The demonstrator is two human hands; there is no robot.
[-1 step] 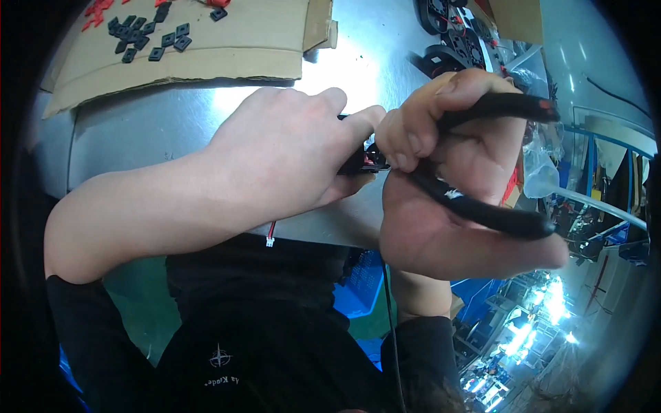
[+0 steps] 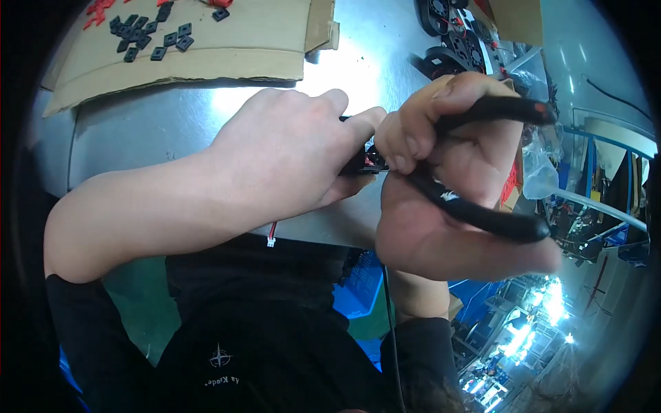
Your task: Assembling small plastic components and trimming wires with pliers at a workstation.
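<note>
My left hand (image 2: 282, 148), back of the hand up, is closed round a small black part (image 2: 368, 162) with some red inside; most of it is hidden by my fingers. Below that hand hangs a red-and-black wire lead with a white connector (image 2: 271, 241). To the right, my right hand (image 2: 454, 162) is wrapped round pliers (image 2: 492, 215) with black handles spread apart. Their jaws point toward the black part and are hidden behind my fingers, so I cannot tell whether they touch it.
On the metal table (image 2: 138, 138), a cardboard sheet (image 2: 234, 62) carries several black square pieces (image 2: 138, 34) and red pieces (image 2: 100, 10). Black fan units (image 2: 461, 41) lie at the far right beside clear plastic bags (image 2: 540, 168). A blue crate (image 2: 361, 286) stands below the table edge.
My right hand and the pliers' handles have shifted very slightly to the left and down. My left hand stays almost still on the black part.
</note>
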